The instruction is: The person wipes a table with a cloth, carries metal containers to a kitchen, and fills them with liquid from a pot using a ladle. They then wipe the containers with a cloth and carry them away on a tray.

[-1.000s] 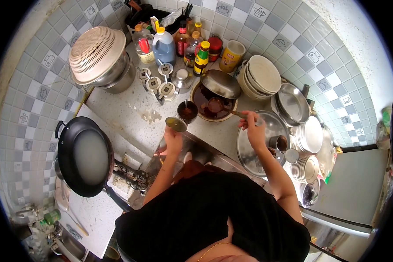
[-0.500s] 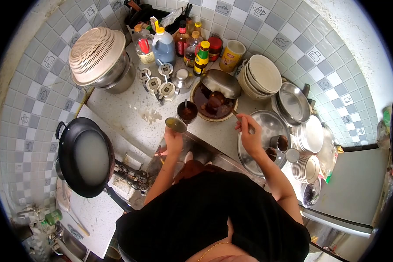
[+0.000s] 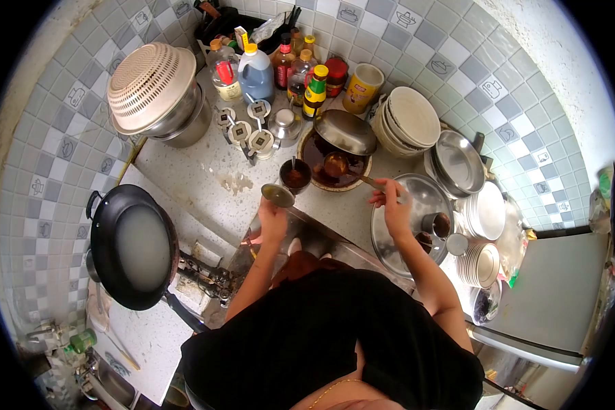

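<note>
My left hand (image 3: pixel 272 220) is closed on a small, shallow, greenish-gold round piece (image 3: pixel 278 195), perhaps a lid. Just above it on the counter stands a small cup of dark sauce (image 3: pixel 296 184) with a spoon in it. The fingers of my right hand (image 3: pixel 391 199) are wrapped round the handle of a ladle (image 3: pixel 335 164). Its bowl sits in the dark red sauce of a round pot (image 3: pixel 359 182). A metal lid (image 3: pixel 346 132) rests tilted over the pot's far side, hiding part of the sauce.
A black wok (image 3: pixel 102 273) with cloudy liquid is at left. Several lidded jars (image 3: pixel 261 141) and sauce bottles (image 3: pixel 314 93) stand behind the cup. At right are a round metal tray (image 3: pixel 389 239) with dark-filled containers, stacked bowls (image 3: pixel 415 116) and stacked plates (image 3: pixel 485 208).
The ladle's bowl has shifted slightly down in the pot, and its handle has tilted a little with my right hand. My left hand has moved slightly right with the round piece.
</note>
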Demonstrator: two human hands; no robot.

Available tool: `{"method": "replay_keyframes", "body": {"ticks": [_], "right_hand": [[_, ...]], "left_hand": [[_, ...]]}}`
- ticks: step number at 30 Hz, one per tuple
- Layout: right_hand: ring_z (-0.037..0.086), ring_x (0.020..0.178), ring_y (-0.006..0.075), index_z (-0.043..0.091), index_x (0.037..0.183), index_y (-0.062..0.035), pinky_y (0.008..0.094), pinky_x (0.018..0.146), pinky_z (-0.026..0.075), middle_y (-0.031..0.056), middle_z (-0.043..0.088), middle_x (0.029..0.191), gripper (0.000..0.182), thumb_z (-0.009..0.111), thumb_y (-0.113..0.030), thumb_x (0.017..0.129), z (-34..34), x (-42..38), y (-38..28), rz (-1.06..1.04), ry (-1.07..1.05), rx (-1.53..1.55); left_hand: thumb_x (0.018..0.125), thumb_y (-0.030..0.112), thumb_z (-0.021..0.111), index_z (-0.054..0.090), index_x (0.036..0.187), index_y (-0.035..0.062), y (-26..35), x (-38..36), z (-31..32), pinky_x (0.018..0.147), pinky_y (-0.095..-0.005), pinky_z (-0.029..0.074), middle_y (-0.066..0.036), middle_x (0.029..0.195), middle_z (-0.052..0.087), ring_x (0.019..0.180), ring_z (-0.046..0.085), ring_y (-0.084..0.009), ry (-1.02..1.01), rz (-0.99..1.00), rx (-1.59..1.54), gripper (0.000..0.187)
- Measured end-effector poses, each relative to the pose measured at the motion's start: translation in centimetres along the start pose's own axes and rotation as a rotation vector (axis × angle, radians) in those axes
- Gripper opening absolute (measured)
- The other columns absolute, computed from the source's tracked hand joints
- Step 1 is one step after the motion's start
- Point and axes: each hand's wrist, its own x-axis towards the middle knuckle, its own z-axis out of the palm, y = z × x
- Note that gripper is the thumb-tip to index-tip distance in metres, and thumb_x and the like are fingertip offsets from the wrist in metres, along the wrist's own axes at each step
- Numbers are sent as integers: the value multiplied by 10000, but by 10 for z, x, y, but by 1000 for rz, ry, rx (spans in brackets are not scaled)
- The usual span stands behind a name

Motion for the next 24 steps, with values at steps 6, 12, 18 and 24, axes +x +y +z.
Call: {"method": "replay_keyframes", "body": {"ticks": [6, 12, 18, 24], "right_hand": [[637, 668, 156, 634, 1064, 44, 248, 596, 466, 119, 641, 807, 353, 464, -264, 1031, -4, -3, -46, 6, 38, 5], [634, 715, 149, 635, 1060, 41, 261, 614, 478, 98, 650, 884, 244, 479, -143, 1019, 10, -33, -77, -191, -81, -83], [627, 748, 239, 615, 1113, 8, 312, 640, 497, 137, 603, 906, 192, 557, -9, 930, 19, -55, -66, -618, -365, -483], [604, 781, 316, 589, 1173, -28, 376, 660, 509, 149, 582, 946, 314, 631, -15, 862, 11, -54, -59, -864, -565, -726]], "left_hand": [[854, -131, 473, 539, 1022, -53, -16, 5, 7, 891, -408, 543, -116, 982, 633, 885, 648, -220, -30, 60, -174, 197], [832, -36, 494, 565, 1149, -5, -18, 6, 16, 785, -318, 485, -112, 1000, 660, 893, 618, -192, -28, 41, -66, 326], [850, -13, 519, 560, 1168, -6, -11, 6, 23, 827, -314, 482, -122, 1026, 664, 938, 629, -205, -59, 83, 13, 321], [859, -13, 505, 573, 1137, -7, -3, 5, 25, 784, -307, 491, -111, 970, 682, 901, 640, -207, -45, 51, 4, 286]]}}
